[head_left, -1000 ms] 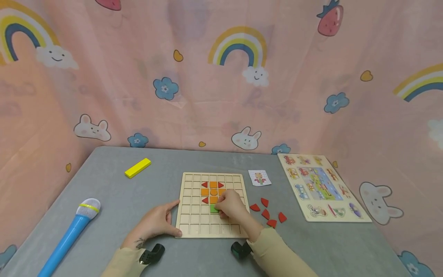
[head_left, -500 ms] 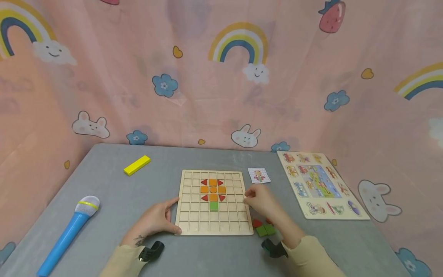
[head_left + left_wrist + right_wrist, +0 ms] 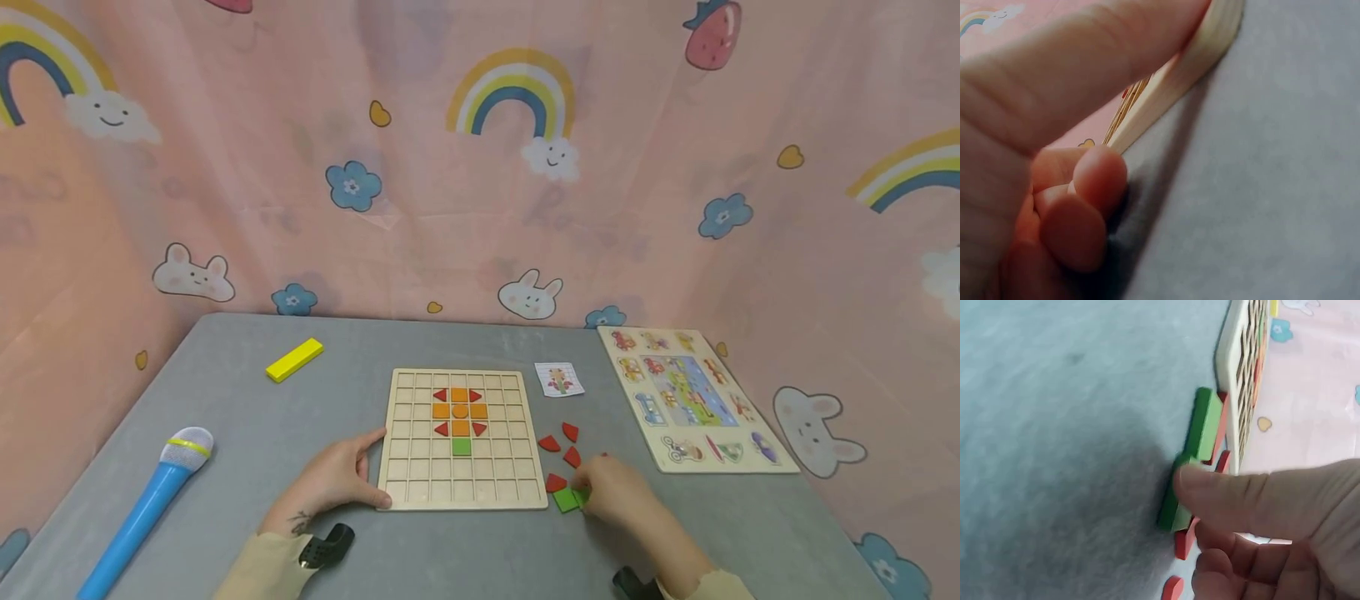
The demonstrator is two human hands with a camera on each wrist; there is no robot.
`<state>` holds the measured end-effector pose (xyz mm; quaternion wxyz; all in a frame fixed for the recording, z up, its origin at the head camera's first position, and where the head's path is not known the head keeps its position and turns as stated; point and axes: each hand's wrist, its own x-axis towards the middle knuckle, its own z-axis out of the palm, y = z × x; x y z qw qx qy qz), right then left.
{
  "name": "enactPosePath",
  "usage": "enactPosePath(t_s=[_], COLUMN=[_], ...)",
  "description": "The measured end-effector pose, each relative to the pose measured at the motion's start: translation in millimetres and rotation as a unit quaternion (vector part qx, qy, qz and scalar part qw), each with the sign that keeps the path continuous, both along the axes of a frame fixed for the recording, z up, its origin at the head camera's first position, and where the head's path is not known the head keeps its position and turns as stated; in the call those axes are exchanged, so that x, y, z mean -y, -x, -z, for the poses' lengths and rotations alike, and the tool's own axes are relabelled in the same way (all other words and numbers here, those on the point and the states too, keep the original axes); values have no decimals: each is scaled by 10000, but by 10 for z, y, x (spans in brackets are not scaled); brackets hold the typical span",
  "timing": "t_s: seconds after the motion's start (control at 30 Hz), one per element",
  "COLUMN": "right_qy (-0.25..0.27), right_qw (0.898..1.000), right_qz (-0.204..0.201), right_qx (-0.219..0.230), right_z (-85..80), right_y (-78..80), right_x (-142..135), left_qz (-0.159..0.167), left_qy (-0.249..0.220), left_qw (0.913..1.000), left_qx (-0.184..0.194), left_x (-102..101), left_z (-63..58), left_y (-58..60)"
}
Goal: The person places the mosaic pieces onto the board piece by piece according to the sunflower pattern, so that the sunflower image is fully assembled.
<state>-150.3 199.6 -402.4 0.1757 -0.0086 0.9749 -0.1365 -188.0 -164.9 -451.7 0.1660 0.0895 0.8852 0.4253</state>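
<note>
My left hand [image 3: 330, 479] holds the left edge of a wooden grid board [image 3: 420, 483], with thumb at the near corner and forefinger higher up. In the left wrist view the thumb [image 3: 1079, 62] lies straight against the board's rim [image 3: 1166, 94]. Orange squares, an orange round, red triangular pieces and one green square [image 3: 461, 447] sit in the grid. Right of the board, my right hand [image 3: 618, 492] has its fingertips at a green square tile [image 3: 1174, 509]; the forefinger's contact is hidden behind the thumb. Another green tile [image 3: 565, 500] lies against it.
Several red wedge pieces [image 3: 549, 444] lie loose around the right hand. A small pattern card [image 3: 558, 380] is behind them, and a picture puzzle board [image 3: 652, 442] stands to its right. A yellow bar [image 3: 295, 360] and a blue toy microphone [image 3: 142, 512] are on the left.
A red piece has been left in the grid right of the lower orange square. My right hand has moved from the grid to the green tiles at right. The left hand stays put.
</note>
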Motion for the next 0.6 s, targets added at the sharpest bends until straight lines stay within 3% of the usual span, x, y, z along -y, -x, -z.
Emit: enactPosePath(t_s=[0.17, 0.3, 0.47, 0.6], right_qy=[132, 1090, 2544, 3285], right_qw=[9999, 9938, 9645, 9400], right_qz=[-11, 167, 643, 909], right_qx=[-8, -136, -281, -143], right_z=[0, -65, -174, -84], right_y=[-6, 30, 153, 271], right_x=[-41, -8, 264, 602], left_qz=[2, 9, 34, 55], left_qy=[-16, -10, 21, 8], left_qw=[10000, 10000, 10000, 10000], left_qx=[30, 24, -50, -71], left_x=[-3, -8, -3, 3], left_z=[3, 8, 19, 23], left_y=[2, 4, 5, 5])
